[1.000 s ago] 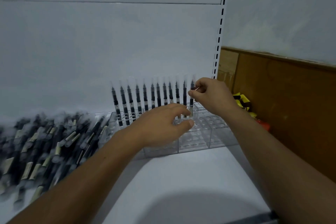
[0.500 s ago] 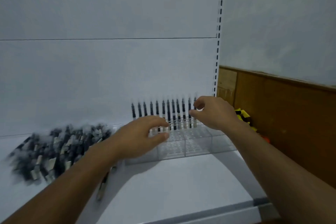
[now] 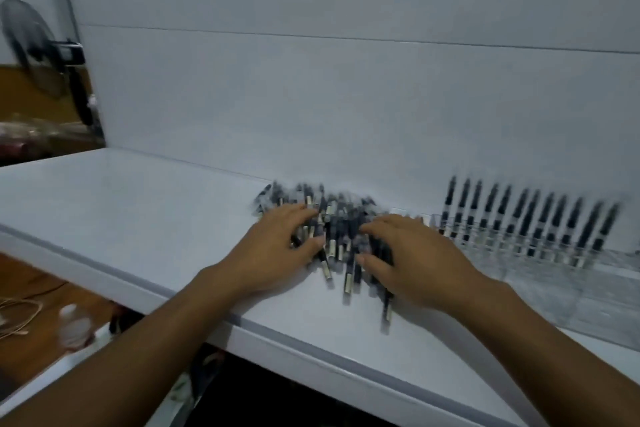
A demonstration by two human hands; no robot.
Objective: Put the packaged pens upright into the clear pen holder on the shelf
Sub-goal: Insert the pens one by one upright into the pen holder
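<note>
black fan [image 3: 32, 45] left of white shelf [image 3: 121, 208]

We see a white shelf [image 3: 131, 218] with a grey front edge. A loose pile of packaged pens [image 3: 341, 218] lies near its back edge, a few strays pointing toward the front. Just right of the pile stands the clear pen holder [image 3: 588, 288].

Legible text: none. Pale label bands [image 3: 333, 248] on the heap of black packaged pens [image 3: 341, 222], white flat shelf [image 3: 138, 204]: print unreadable (motion blur). Upright row of black pens [image 3: 526, 218], clear plastic pen holder [image 3: 588, 288]: markings likewise illegible.
</note>
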